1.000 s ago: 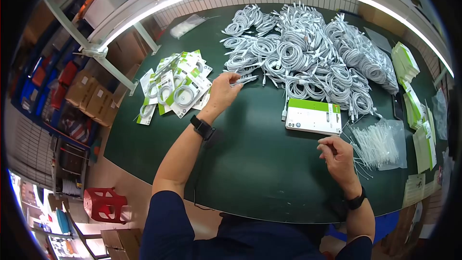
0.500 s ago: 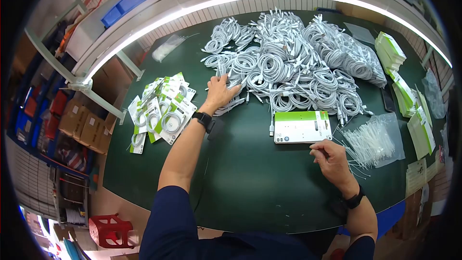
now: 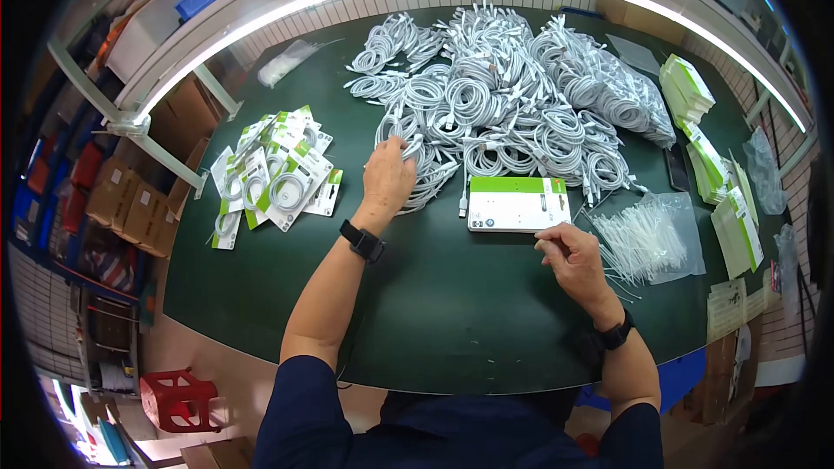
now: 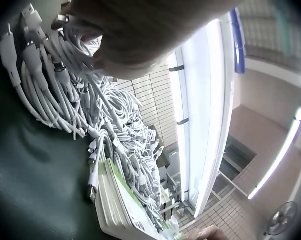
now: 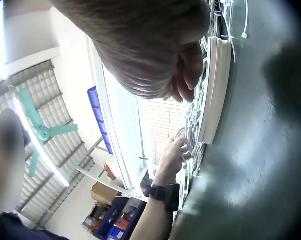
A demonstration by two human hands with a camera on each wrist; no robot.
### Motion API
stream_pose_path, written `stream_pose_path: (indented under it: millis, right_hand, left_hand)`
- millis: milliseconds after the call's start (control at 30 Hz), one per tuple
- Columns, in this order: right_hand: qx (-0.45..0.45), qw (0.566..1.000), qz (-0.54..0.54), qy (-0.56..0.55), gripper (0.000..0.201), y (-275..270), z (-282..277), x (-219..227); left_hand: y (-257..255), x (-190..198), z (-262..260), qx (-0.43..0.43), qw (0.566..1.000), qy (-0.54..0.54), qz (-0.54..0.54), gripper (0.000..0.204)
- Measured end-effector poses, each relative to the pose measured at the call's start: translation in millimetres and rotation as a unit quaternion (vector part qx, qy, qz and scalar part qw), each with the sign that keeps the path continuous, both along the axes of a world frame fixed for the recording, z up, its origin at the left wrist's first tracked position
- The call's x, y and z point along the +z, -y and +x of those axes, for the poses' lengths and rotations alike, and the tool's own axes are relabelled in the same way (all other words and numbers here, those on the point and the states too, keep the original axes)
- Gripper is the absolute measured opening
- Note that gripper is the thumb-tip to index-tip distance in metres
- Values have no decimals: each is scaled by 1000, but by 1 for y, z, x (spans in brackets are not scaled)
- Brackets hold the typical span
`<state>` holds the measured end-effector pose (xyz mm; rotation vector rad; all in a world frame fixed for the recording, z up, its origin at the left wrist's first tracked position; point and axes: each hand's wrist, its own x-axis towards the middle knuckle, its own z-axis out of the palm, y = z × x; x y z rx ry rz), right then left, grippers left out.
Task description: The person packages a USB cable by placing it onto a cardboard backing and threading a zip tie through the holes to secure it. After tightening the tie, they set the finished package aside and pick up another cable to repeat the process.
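My left hand (image 3: 388,178) is at the front left edge of a heap of coiled white cables (image 3: 486,78), its fingers curled on a coil. The left wrist view shows the left hand's fingers (image 4: 65,22) among cable loops (image 4: 45,90) and plugs. The right hand (image 3: 575,267) hangs loosely curled at the front right corner of a stack of white and green cards (image 3: 517,206), holding nothing. In the right wrist view, the right hand (image 5: 155,55) is beside the stack's edge (image 5: 215,90); whether it touches is unclear.
Carded cables (image 3: 274,178) lie in a pile at the left. White zip ties (image 3: 643,239) spill from a clear bag at the right, near a dark phone (image 3: 676,168) and green-white card stacks (image 3: 686,91). A small bag (image 3: 285,65) lies at the back left.
The left hand went from holding cable ends to spread fingers on the heap, then curled on a coil. Nearby loops have shifted towards the front. The right hand stays by the stack; the head view shifted.
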<state>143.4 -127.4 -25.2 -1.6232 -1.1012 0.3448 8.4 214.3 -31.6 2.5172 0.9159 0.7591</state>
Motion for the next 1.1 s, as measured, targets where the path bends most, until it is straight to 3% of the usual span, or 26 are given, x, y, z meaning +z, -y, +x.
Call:
stream_pose_path:
  millis: [33, 133, 167, 300, 433, 533, 667, 833, 933, 1033, 1067, 1100]
  right_hand:
    - [3, 1000, -1, -3, 9, 0, 1, -1]
    - [2, 1000, 1, -5, 8, 2, 2, -1]
    - [0, 1000, 6, -2, 7, 3, 2, -1]
    - [-12, 1000, 2, 4, 6, 4, 5, -1]
    - [-10, 1000, 11, -14, 6, 1, 4, -1]
    - [-2, 999, 4, -33, 8, 2, 2, 0]
    - [7, 998, -9, -56, 10, 1, -6, 19]
    - [29, 997, -8, -70, 11, 4, -17, 48]
    - [36, 991, -19, -130, 16, 6, -23, 68]
    - [30, 977, 20, -211, 27, 5, -22, 72]
    - [27, 976, 48, -213, 35, 4, -19, 68]
    - [22, 977, 55, -205, 39, 4, -14, 65]
  left_hand:
    - [-6, -11, -2, -6, 997, 55, 60, 24]
    - [-15, -9, -15, -9, 993, 93, 67, 20]
    - [-19, -4, -19, 0, 988, 108, 113, 16]
    - [-14, 42, -21, 111, 981, 46, 152, 17]
    - [-12, 63, -11, 25, 975, 216, -47, 25]
    - [13, 70, 3, -78, 885, 328, -320, 30]
    - [44, 74, 10, -192, 772, 297, -528, 33]
    - [89, 75, 23, -278, 687, 275, -612, 26]
    - [115, 74, 25, -309, 715, 252, -574, 26]
    - [143, 83, 15, -329, 877, 199, -287, 25]
    - [148, 84, 13, -337, 907, 175, -180, 26]
    - [151, 82, 16, -355, 912, 204, 9, 32]
